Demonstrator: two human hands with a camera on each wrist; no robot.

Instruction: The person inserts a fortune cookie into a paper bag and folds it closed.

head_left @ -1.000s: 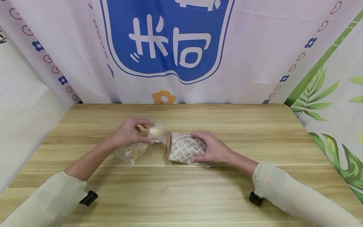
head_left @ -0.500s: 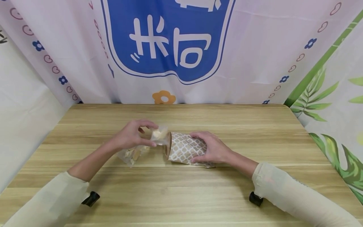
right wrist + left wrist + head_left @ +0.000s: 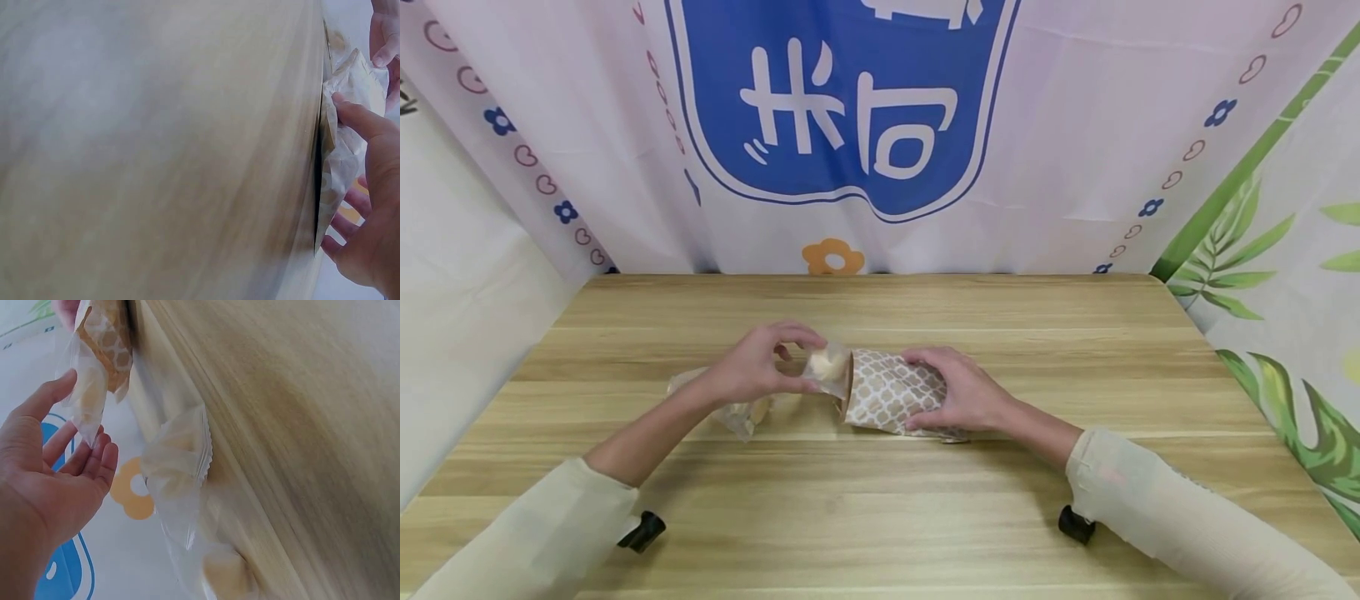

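My left hand (image 3: 752, 367) pinches a small clear packet (image 3: 829, 365) with a pale yellow piece of food inside. The packet's far end is at the mouth of a brown paper bag (image 3: 880, 392) with a white lattice pattern. The bag lies on its side, its opening facing left. My right hand (image 3: 966, 392) grips the bag from its right end, thumb and fingers on opposite edges. In the left wrist view, the held packet (image 3: 89, 394) sits between thumb and fingertips. Several similar clear packets (image 3: 178, 456) lie on the table, partly hidden by my left forearm in the head view.
A wood-grain table (image 3: 850, 517) lies under both hands. Behind it hangs a pale curtain (image 3: 1060, 150) with a blue emblem. Black wrist-camera mounts (image 3: 642, 531) show near both sleeves.
My left hand has moved right and slightly toward me, bringing the packet from just left of the bag to its mouth. My right hand and the bag have stayed in place.
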